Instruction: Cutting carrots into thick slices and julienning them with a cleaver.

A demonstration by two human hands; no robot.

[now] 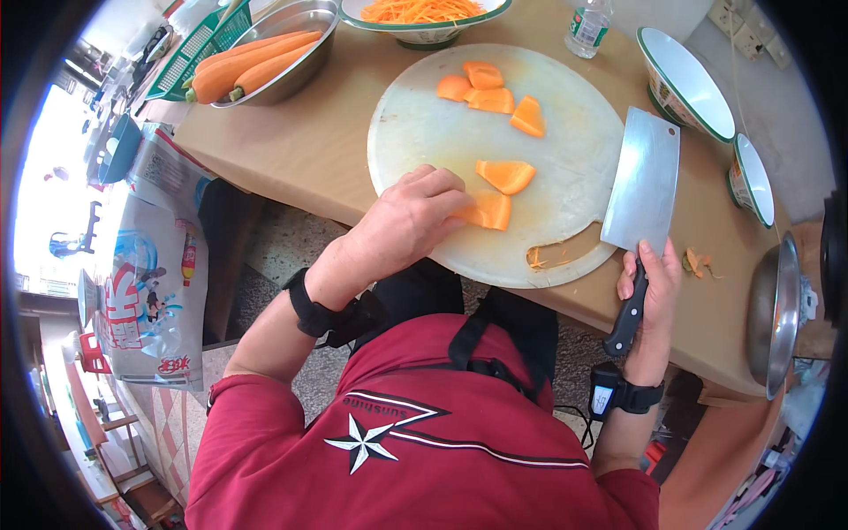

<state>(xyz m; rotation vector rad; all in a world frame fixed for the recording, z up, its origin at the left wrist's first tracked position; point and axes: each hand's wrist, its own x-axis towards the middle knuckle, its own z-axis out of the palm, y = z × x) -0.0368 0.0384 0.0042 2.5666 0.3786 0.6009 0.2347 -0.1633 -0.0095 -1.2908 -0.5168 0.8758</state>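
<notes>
Apart, hands (413, 212) (656, 284) on carrot (492, 212) and cleaver (647, 177)

Bright light covers the desk (327, 155); white glare burns out detail beyond its left. On its right, the cleaver (643, 177) gleams softly. Fisheye curvature warps the blackened periphery.

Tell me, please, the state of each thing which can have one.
Left hand: touching a carrot piece
Right hand: closed around the cleaver
Cleaver: held by its handle
Other carrot pieces: cut, on the cutting board
Carrots: whole, in the metal bowl
Carrot shreds: heaped in a bowl
Bottle: upright
</notes>
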